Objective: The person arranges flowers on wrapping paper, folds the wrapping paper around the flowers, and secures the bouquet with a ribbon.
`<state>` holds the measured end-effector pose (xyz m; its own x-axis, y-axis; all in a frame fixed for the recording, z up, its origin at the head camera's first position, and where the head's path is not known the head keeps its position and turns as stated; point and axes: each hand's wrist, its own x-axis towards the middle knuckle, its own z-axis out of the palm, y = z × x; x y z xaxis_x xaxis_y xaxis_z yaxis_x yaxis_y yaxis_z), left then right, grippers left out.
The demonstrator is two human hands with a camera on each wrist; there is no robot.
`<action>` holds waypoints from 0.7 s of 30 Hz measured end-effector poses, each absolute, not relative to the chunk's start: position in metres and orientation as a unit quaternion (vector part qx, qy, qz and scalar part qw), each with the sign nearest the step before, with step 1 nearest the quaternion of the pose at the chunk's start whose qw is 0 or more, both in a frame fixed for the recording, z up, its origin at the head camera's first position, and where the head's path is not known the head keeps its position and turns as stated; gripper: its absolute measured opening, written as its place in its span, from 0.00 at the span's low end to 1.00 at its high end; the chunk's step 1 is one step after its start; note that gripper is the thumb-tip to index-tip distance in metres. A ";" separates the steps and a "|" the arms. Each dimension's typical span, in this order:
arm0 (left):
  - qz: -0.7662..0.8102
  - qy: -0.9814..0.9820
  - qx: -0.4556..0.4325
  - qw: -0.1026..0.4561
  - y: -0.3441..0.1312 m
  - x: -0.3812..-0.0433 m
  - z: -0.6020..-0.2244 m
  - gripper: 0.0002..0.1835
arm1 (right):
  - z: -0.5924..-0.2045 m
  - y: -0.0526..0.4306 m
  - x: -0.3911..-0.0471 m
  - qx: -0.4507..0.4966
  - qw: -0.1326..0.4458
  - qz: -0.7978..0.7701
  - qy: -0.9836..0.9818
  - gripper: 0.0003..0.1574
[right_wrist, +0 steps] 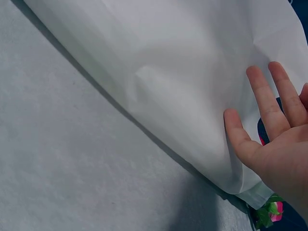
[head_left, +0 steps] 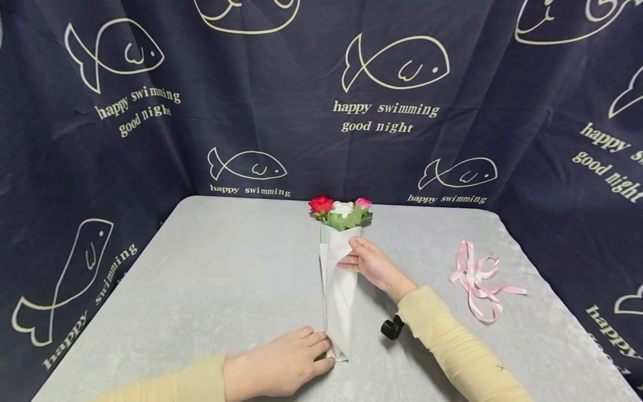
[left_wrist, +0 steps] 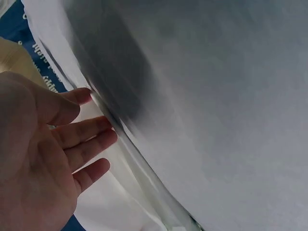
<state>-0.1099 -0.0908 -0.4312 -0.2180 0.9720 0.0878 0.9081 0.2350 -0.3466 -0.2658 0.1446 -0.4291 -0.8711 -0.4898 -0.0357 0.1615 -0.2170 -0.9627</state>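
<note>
A bouquet lies on the table, its flowers at the far end: a red rose [head_left: 321, 205], a white flower [head_left: 344, 209] and a pink flower [head_left: 364, 204], with green leaves below them. White wrapping paper [head_left: 341, 296] covers the stems, folded over into a narrow cone. My left hand [head_left: 283, 363] touches the paper's left side near the bottom tip, fingers extended along the edge [left_wrist: 115, 120]. High on the wrap's right side, my right hand [head_left: 372, 262] rests its fingers [right_wrist: 264, 103] on the paper, spread and nearly straight. The stems are hidden inside.
A loosely looped pink ribbon [head_left: 479, 282] lies on the right part of the grey table cover [head_left: 241, 268]. A small black object [head_left: 390, 328] shows beside the right sleeve [head_left: 452, 340]. Dark blue curtains [head_left: 311, 111] with fish drawings hang round the table's back and sides.
</note>
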 end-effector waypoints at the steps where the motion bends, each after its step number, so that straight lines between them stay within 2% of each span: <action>1: 0.107 -0.772 -0.610 0.143 -0.090 -0.109 -0.432 0.19 | -0.429 0.144 -0.266 -0.138 0.212 -0.768 0.588 0.14; 9: 0.108 -0.764 -0.615 0.165 -0.087 -0.107 -0.434 0.18 | -0.430 0.140 -0.265 -0.135 0.210 -0.761 0.599 0.13; 15: 0.159 -0.734 -0.619 0.228 -0.082 -0.100 -0.432 0.19 | -0.433 0.135 -0.266 -0.125 0.205 -0.743 0.625 0.12; 21: 0.159 -0.714 -0.617 0.291 -0.073 -0.097 -0.434 0.12 | -0.433 0.130 -0.261 -0.157 0.196 -0.682 0.687 0.14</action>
<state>-0.0974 -0.0726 -0.4341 -0.0702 0.9732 0.2192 0.7886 0.1887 -0.5852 -0.2612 0.1296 -0.4332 -0.8738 -0.4831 -0.0551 0.0521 0.0198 -0.9984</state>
